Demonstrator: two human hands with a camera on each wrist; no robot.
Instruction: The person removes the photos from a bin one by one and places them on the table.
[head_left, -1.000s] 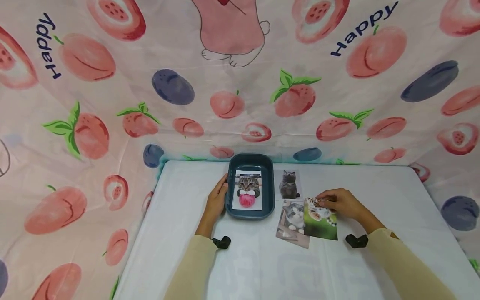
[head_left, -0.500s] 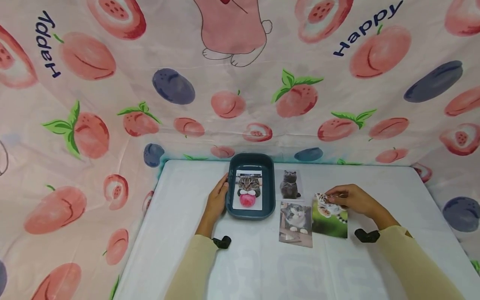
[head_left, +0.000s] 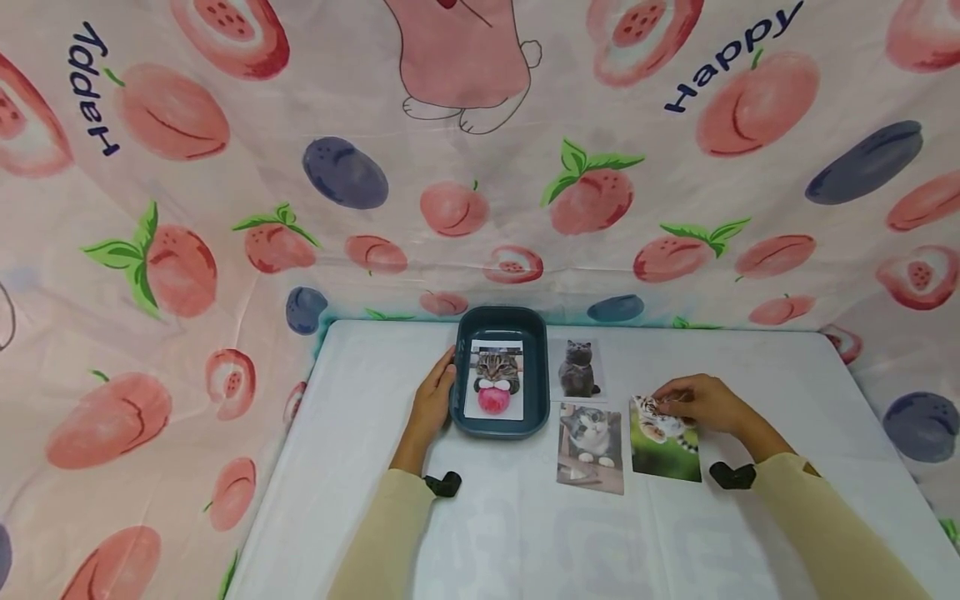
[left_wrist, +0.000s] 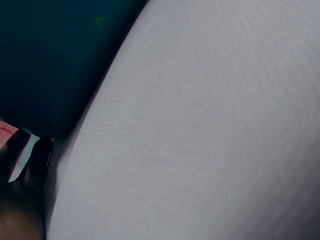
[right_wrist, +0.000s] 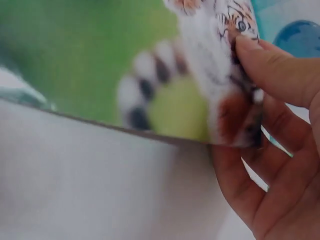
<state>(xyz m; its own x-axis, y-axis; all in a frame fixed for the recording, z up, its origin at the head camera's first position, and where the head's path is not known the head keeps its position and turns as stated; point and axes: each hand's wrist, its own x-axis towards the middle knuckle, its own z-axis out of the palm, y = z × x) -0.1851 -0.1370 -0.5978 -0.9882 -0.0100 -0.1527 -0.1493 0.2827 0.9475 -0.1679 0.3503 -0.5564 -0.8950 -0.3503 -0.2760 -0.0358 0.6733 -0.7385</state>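
Pinching the far end of the tiger-cub photo (head_left: pixel 663 437) between thumb and fingertips, the right hand (head_left: pixel 701 404) has that end raised off the white table (head_left: pixel 360 392) while the near edge trails low; the right wrist view shows the thumb lying across the cub's face with the fingers (right_wrist: pixel 280 75) curled under the sheet, a hold that looks suited to lifting thin paper which offers no edge to catch while it lies flat. The photo hangs from the hand toward about 7 o'clock, so the grip sits at the picture's far right corner and most of the sheet lies nearer the person. At 9 o'clock from this photo, just beside it and apart, lies the grey-and-white cat photo (head_left: pixel 591 446), and beyond that, at about 12 o'clock from it, the dark grey cat photo (head_left: pixel 579 369). The left hand (head_left: pixel 433 407) rests with relaxed fingers against the left wall of the teal tray (head_left: pixel 459 408), probably steadying it so that it cannot slide; the hand closes round nothing. Inside the tray lies a tabby cat photo (head_left: pixel 495 379), flat on the floor of it. The tray stands at roughly 9 o'clock from the right hand, well apart from the lifted picture, with the two cat photos between.
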